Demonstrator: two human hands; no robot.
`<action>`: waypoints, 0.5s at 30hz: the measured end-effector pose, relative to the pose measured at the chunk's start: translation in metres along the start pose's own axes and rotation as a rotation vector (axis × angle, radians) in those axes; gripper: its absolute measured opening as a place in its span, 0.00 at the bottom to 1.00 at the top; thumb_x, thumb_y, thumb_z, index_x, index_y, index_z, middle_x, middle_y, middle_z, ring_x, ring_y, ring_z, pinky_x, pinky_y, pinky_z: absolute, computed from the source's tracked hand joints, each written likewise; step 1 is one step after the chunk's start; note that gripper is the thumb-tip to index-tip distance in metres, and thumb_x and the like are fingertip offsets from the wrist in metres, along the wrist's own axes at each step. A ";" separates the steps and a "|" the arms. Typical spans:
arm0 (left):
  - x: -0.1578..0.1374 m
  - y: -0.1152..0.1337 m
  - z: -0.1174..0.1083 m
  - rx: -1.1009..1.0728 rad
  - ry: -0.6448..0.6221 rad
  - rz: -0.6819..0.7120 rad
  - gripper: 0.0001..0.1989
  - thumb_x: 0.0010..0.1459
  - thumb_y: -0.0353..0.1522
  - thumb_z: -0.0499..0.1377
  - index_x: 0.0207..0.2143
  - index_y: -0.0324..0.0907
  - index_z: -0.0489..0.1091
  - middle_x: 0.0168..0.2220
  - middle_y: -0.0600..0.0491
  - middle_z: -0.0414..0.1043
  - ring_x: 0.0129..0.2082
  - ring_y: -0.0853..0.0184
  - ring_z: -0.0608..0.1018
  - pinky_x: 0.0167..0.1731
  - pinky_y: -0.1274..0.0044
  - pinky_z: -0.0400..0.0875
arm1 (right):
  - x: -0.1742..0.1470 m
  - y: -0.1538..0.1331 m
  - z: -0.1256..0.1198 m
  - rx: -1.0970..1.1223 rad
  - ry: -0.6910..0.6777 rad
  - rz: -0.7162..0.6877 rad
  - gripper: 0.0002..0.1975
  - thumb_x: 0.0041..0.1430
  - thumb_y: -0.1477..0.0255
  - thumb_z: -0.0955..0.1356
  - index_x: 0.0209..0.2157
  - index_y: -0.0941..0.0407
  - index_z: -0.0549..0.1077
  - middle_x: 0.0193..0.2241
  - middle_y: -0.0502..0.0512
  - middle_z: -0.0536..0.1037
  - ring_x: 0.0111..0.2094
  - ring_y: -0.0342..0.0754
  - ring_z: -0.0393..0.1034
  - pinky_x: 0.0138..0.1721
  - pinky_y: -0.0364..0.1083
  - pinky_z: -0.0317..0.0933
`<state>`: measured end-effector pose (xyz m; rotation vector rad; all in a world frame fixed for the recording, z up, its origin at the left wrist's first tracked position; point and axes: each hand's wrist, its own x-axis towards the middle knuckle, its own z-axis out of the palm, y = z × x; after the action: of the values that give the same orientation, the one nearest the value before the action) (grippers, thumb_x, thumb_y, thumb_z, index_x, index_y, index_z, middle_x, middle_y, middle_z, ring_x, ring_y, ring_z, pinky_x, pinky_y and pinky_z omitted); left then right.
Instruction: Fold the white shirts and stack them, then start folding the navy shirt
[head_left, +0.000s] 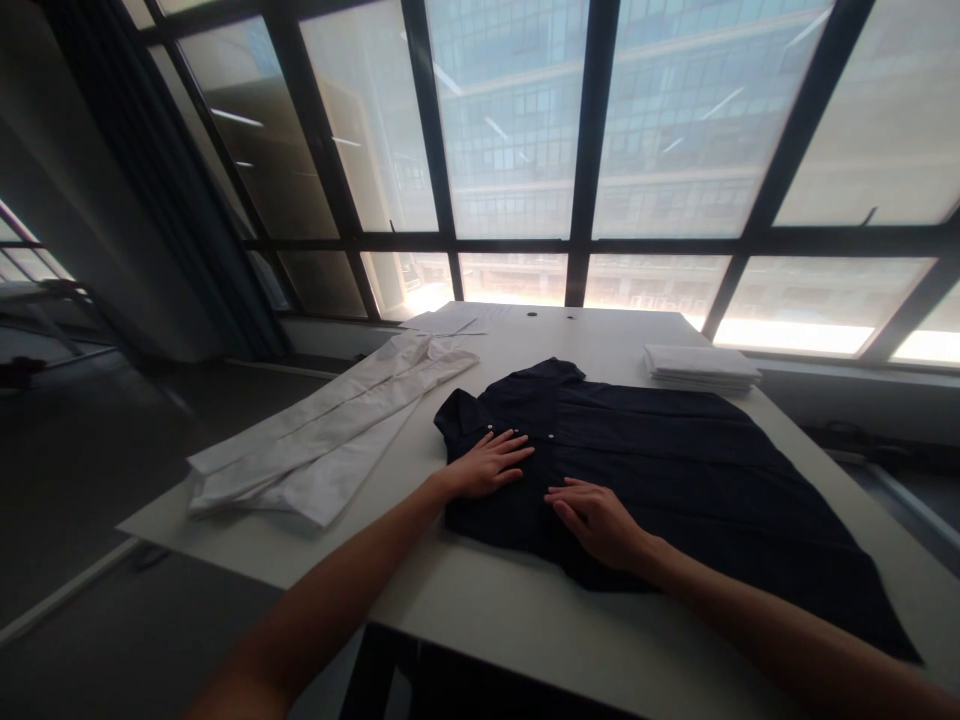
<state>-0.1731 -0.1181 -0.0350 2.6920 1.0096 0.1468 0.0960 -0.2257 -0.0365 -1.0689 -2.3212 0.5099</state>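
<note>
A dark navy shirt (pixel 675 450) lies spread on the white table, its collar toward the left and its hem at the lower right. Small white buttons show near the collar. My left hand (pixel 487 465) rests flat on the shirt just below the collar, fingers spread. To its right, my right hand (pixel 600 520) lies on the cloth with its fingers loosely bent and the thumb apart; no fabric is visibly gripped in it.
White garments (pixel 315 430) lie lengthwise along the table's left side. A folded white stack (pixel 701 367) sits at the back right. Papers (pixel 442 324) lie at the far left corner of the table (pixel 600 340). Large windows stand behind it.
</note>
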 end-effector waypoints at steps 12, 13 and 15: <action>-0.003 0.018 -0.002 -0.082 0.049 0.086 0.26 0.70 0.41 0.56 0.69 0.55 0.59 0.72 0.51 0.52 0.73 0.55 0.49 0.69 0.53 0.38 | 0.002 0.009 0.005 -0.197 -0.173 0.073 0.29 0.70 0.60 0.62 0.69 0.51 0.60 0.72 0.57 0.50 0.73 0.55 0.39 0.71 0.61 0.38; -0.004 0.021 -0.001 -0.093 0.037 0.105 0.27 0.70 0.41 0.57 0.69 0.55 0.58 0.72 0.52 0.52 0.73 0.55 0.49 0.69 0.54 0.38 | 0.002 0.010 0.006 -0.199 -0.168 0.085 0.29 0.70 0.60 0.62 0.69 0.51 0.60 0.72 0.57 0.50 0.73 0.55 0.39 0.71 0.62 0.37; -0.005 0.025 0.000 -0.109 0.021 0.131 0.29 0.69 0.41 0.58 0.70 0.57 0.57 0.72 0.52 0.51 0.73 0.55 0.50 0.69 0.55 0.39 | 0.002 0.010 0.006 -0.194 -0.169 0.089 0.29 0.70 0.59 0.62 0.70 0.49 0.60 0.72 0.56 0.50 0.73 0.55 0.39 0.71 0.62 0.37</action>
<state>-0.1615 -0.1396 -0.0282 2.6611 0.8065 0.2485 0.0973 -0.2189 -0.0465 -1.2680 -2.5206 0.4303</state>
